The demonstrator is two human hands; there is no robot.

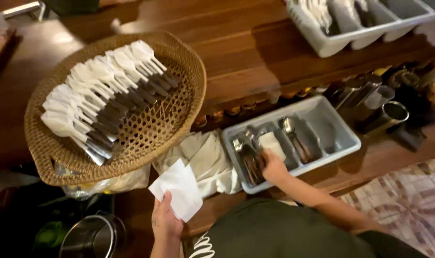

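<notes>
**Right hand in the cutlery tray, left hand holding a napkin**

Down in the grey cutlery tray (341,138) on the lower wooden shelf, the person's right hand (273,166) rests on the dark-handled forks (248,160) in the tray's left compartment. Its fingers curl onto the handles, though whether they have closed on 1 fork cannot be told. The forks lie with their long axis running from the tray's far edge toward the person, tines away, handles nearest the hand. A folded white napkin piece (271,143) lies in the same tray just beyond the fingers, and 1 spoon (295,138) lies in the next compartment to the right.

The left hand (164,220) is well apart, off the tray's left end and closer to the body, pinching a white paper napkin (179,188) at its lower corner. So the forks lie to the right of the napkin, and the right hand is far nearer to them.

Between the hands, a white cloth (208,157) is bunched against the tray's left end. Above it sits a round wicker basket (189,62) with rows of napkin-wrapped cutlery (103,100). A second grey tray (322,45) stands at the counter's far right corner.
</notes>
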